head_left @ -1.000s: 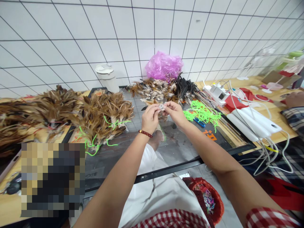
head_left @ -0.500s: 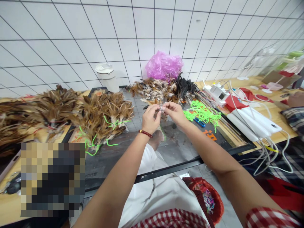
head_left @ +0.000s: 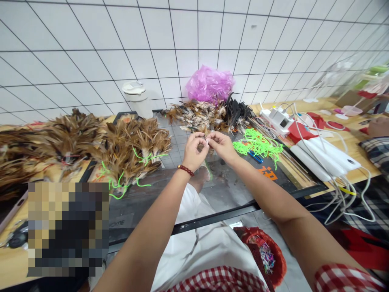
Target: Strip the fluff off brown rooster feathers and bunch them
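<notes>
My left hand (head_left: 195, 151) and my right hand (head_left: 222, 147) meet fingertip to fingertip over the dark glossy mat (head_left: 227, 186). Between them they pinch a small brown feather bunch (head_left: 206, 132), whose tips poke out above the fingers; its lower part is hidden. Just behind lies a pile of brown and whitish feathers (head_left: 197, 113), with black feathers (head_left: 235, 113) at its right. Bright green cords (head_left: 258, 144) lie tangled to the right of my right hand, beside a blue tool (head_left: 255, 157). Left of my hands are brown feather bundles (head_left: 130, 146), several tied with green cord.
A pink plastic bag (head_left: 210, 83) and a white lidded cup (head_left: 135, 97) stand by the tiled wall. More feather bundles (head_left: 69, 134) fill the left side. White power devices with cables (head_left: 326, 158) and a person's sleeve (head_left: 377, 150) are at right. A red basket (head_left: 281, 259) sits below.
Both hands have shifted very slightly, and their fingers have changed position around the bunch. Brown feather tips now show above the fingertips. The surrounding things stay where they were.
</notes>
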A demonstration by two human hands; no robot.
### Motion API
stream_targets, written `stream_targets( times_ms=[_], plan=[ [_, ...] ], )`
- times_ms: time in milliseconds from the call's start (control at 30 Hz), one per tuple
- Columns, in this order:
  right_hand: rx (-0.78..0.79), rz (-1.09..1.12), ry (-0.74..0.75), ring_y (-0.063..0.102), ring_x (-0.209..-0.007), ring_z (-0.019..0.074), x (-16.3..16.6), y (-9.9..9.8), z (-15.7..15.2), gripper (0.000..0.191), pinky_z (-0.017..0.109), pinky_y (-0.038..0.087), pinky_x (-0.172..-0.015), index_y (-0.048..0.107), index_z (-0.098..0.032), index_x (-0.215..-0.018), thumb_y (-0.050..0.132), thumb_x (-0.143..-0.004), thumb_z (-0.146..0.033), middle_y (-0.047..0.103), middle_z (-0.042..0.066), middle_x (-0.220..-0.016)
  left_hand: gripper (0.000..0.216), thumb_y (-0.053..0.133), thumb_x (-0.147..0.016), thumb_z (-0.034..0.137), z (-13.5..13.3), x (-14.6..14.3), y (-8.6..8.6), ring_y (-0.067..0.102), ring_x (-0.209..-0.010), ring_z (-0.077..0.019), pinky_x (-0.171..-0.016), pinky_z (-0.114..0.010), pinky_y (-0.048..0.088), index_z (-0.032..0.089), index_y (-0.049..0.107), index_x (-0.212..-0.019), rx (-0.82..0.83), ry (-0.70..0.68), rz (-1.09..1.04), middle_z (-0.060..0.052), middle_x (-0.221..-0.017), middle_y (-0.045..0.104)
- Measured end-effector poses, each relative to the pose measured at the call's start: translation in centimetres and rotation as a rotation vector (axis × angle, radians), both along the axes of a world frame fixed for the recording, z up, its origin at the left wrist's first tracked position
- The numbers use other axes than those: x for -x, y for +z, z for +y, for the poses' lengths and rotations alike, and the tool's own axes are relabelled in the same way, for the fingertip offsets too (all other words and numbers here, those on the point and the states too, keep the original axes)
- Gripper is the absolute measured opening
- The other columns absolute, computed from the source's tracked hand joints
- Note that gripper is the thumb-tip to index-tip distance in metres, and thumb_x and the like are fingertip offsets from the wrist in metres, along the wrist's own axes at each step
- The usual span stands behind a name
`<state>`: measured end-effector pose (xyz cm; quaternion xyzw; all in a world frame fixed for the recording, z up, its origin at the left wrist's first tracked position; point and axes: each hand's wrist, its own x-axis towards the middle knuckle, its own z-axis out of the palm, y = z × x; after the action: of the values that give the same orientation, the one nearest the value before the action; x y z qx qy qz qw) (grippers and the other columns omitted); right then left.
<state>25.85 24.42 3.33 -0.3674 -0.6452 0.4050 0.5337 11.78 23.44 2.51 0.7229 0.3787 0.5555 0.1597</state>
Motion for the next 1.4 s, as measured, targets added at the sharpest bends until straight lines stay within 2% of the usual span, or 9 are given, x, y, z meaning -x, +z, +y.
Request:
stream_targets(
  times_ms=[167, 300, 400, 533, 733, 967, 1167, 1400],
  plan=[
    [0.037, -0.031, 0.011, 0.051, -0.058, 0.0100, 0.2, -0.3, 0.0, 0.015, 0.024, 0.041, -0.058, 0.059, -0.019, -0.077, 0.061, -0.076, -0.033, 0.059, -0.003, -0.065, 0.010, 0.062, -0.067, 0.012, 0.3, -0.2, -0.6, 0.056, -0.102, -0.0202, -0.087, -0.035, 0.048, 0.018, 0.054, -0.064, 0.052, 0.030, 0.014, -0.009, -0.101, 0.056],
    [0.066, 0.005, -0.004, 0.051, -0.055, 0.0099, -0.1, -0.4, 0.3, 0.019, 0.024, 0.042, -0.056, 0.058, -0.019, -0.076, 0.062, -0.075, -0.037, 0.058, -0.004, -0.061, 0.003, 0.061, -0.073, 0.018, 0.5, -0.2, -0.7, 0.057, -0.102, -0.0204, -0.090, -0.036, 0.046, 0.018, 0.061, -0.070, 0.109, 0.039, -0.018, -0.009, -0.102, 0.059],
    [0.090, 0.052, -0.011, 0.052, -0.052, 0.0102, -0.2, -0.3, 0.4, 0.022, 0.024, 0.043, -0.055, 0.056, -0.018, -0.075, 0.064, -0.073, -0.039, 0.057, -0.004, -0.058, 0.012, 0.056, -0.079, 0.020, 0.6, 0.0, -0.6, 0.058, -0.100, -0.0197, -0.091, -0.036, 0.045, 0.018, 0.063, -0.071, 0.138, 0.037, -0.037, -0.009, -0.100, 0.061],
    [0.089, 0.093, -0.007, 0.051, -0.052, 0.0095, -0.1, 0.0, 0.2, 0.022, 0.023, 0.041, -0.054, 0.056, -0.018, -0.074, 0.066, -0.072, -0.038, 0.056, -0.004, -0.058, 0.017, 0.052, -0.083, 0.024, 0.7, 0.1, -0.5, 0.059, -0.099, -0.0182, -0.091, -0.034, 0.045, 0.017, 0.064, -0.072, 0.191, -0.033, -0.084, -0.008, -0.100, 0.061],
    [0.053, 0.056, 0.020, 0.049, -0.057, 0.0090, 0.0, -0.1, 0.2, 0.018, 0.023, 0.040, -0.057, 0.059, -0.018, -0.074, 0.065, -0.073, -0.035, 0.056, -0.004, -0.064, 0.008, 0.067, -0.068, 0.020, 0.7, -0.2, -0.8, 0.057, -0.098, -0.0194, -0.091, -0.036, 0.045, 0.016, 0.060, -0.067, 0.202, -0.035, -0.089, -0.007, -0.095, 0.057],
    [0.167, 0.096, 0.020, 0.048, -0.055, 0.0092, 0.3, -0.2, 0.2, 0.018, 0.024, 0.041, -0.055, 0.057, -0.018, -0.069, 0.065, -0.067, -0.034, 0.057, -0.003, -0.061, 0.007, 0.065, -0.062, 0.015, 1.1, -0.2, -1.5, 0.060, -0.097, -0.0198, -0.079, -0.033, 0.050, 0.015, 0.061, -0.067, 0.313, -0.117, -0.165, -0.010, -0.106, 0.055],
    [0.229, 0.131, 0.023, 0.049, -0.052, 0.0101, 0.7, -0.6, 0.2, 0.018, 0.025, 0.042, -0.053, 0.056, -0.019, -0.068, 0.066, -0.064, -0.033, 0.056, -0.004, -0.057, 0.006, 0.068, -0.061, 0.016, 1.2, -0.2, -1.6, 0.060, -0.095, -0.0188, -0.080, -0.033, 0.051, 0.016, 0.064, -0.065, 0.261, -0.028, -0.221, -0.007, -0.097, 0.058],
    [0.296, 0.185, 0.044, 0.053, -0.051, 0.0116, 1.0, -0.7, 0.2, 0.022, 0.027, 0.045, -0.053, 0.056, -0.019, -0.070, 0.068, -0.065, -0.037, 0.060, -0.003, -0.058, 0.002, 0.064, -0.069, 0.019, 0.7, -0.1, -1.2, 0.060, -0.090, -0.0182, -0.074, -0.030, 0.051, 0.017, 0.064, -0.069, 0.209, 0.044, -0.169, -0.008, -0.096, 0.061]
  ],
)
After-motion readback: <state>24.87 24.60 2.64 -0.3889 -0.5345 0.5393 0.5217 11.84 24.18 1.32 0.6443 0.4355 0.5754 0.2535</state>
